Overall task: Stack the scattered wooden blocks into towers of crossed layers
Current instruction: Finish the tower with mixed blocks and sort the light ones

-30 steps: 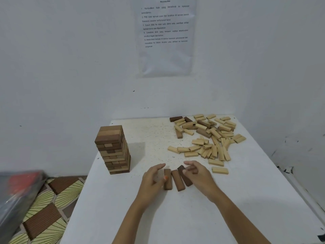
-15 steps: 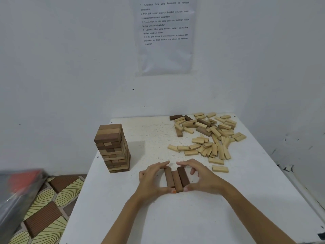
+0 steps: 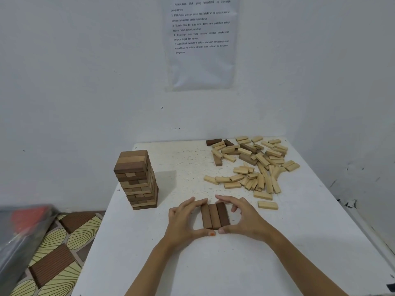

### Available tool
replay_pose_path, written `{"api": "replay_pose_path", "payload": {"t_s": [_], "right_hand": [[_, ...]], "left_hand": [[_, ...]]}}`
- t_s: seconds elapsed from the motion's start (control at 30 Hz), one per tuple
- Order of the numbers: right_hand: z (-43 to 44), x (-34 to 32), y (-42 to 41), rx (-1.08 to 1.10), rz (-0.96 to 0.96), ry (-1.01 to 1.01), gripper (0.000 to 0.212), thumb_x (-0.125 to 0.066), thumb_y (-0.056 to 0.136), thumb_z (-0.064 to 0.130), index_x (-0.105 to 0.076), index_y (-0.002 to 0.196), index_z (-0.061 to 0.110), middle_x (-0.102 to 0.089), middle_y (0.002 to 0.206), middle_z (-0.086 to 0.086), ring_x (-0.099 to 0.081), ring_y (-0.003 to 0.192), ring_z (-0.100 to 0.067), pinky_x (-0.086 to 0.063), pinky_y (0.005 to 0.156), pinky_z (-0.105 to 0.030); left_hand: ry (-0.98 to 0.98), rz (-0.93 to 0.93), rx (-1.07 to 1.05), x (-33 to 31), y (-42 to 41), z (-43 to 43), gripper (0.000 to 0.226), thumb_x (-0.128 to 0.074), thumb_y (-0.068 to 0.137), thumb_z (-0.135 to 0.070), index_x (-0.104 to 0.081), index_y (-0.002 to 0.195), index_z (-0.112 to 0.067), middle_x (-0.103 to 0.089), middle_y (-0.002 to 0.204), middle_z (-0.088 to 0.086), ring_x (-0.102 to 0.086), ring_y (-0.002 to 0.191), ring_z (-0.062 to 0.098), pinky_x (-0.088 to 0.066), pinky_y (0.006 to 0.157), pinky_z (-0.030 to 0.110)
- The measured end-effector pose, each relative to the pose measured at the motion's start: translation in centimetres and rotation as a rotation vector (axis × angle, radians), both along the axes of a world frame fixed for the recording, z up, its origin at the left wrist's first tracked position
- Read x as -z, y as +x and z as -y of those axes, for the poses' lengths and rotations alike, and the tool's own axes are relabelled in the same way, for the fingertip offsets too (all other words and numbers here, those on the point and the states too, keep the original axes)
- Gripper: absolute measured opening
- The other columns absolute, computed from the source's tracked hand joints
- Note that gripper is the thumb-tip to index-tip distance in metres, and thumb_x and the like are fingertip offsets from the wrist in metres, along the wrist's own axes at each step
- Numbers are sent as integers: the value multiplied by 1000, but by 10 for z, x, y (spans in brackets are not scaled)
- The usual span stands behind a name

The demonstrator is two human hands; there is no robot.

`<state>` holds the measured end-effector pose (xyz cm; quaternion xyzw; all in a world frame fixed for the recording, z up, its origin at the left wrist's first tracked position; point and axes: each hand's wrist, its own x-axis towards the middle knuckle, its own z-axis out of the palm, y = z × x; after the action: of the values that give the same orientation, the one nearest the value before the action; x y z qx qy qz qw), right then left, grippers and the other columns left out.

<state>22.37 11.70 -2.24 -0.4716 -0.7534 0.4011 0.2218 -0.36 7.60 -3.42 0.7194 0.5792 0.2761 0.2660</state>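
Three dark brown wooden blocks (image 3: 214,216), likely light and stiff; your left hand (image 3: 183,224) and right hand (image 3: 245,221) curl round their ends.

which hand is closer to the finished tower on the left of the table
Left. The left hand is just right of the finished tower, toward the camera, not touching it; the right hand is farther, across the three dark blocks.
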Motion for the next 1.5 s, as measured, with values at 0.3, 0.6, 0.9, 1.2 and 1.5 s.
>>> {"api": "replay_pose_path", "payload": {"t_s": [0.3,0.6,0.9,1.2,1.5], "right_hand": [[-2,6,-1,7,-8,28,94,-88,60,46,-34,136,59,-51,120,34,-41,98,-3,-40,94,-24],[-2,5,0,-19,-7,23,93,-87,62,46,-34,137,58,-53,123,33,-41,98,-9,-41,95,-31],[0,7,-1,-12,14,29,99,-88,57,50,-30,138,60,-48,121,42,-41,98,-4,-39,96,-27],[0,7,-2,-5,9,47,100,-86,57,55,-29,139,60,-51,123,38,-41,99,-6,-40,95,-29],[1,9,-2,0,22,88,99,-85,58,55,-29,140,58,-51,123,38,-41,98,-5,-35,86,-20]], "left_hand": [[-82,5,55,-11,-2,-16,91,-85,62,-53,-34,138,-53,-49,125,-39,-24,127,-11,-14,100,19],[-112,10,36,-11,-1,-15,98,-85,63,-50,-28,143,-52,-50,123,-41,-20,129,-11,-14,102,27],[-113,27,40,-6,-2,-15,98,-79,59,-63,-23,140,-61,-48,135,-29,-19,134,-7,-13,103,28],[-78,22,52,-4,-2,-16,106,-83,65,-52,-17,147,-49,-49,127,-40,-23,130,-9,-4,98,9],[-73,57,49,-3,-2,-16,104,-84,66,-50,-20,148,-43,-51,126,-40,-22,133,-17,1,111,20]]}}
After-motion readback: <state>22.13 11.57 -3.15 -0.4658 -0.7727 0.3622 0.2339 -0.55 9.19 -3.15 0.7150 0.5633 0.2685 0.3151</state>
